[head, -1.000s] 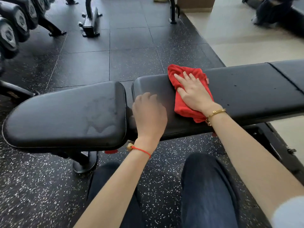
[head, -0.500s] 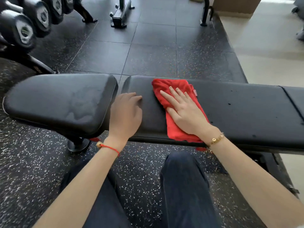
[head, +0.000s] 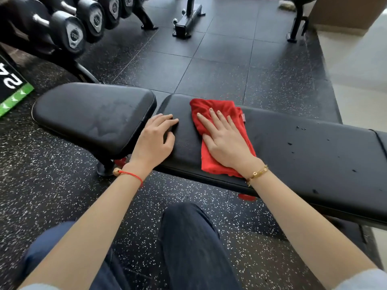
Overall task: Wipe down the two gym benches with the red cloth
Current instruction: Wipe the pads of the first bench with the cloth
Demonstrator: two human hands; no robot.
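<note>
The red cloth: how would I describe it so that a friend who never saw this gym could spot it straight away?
Find the long black padded bench across the middle of the view. Near its left end, just right of the gap to the shorter black seat pad, the crumpled red cloth lies flat under the right hand. It is the only large bright red thing on the black padding.
</note>
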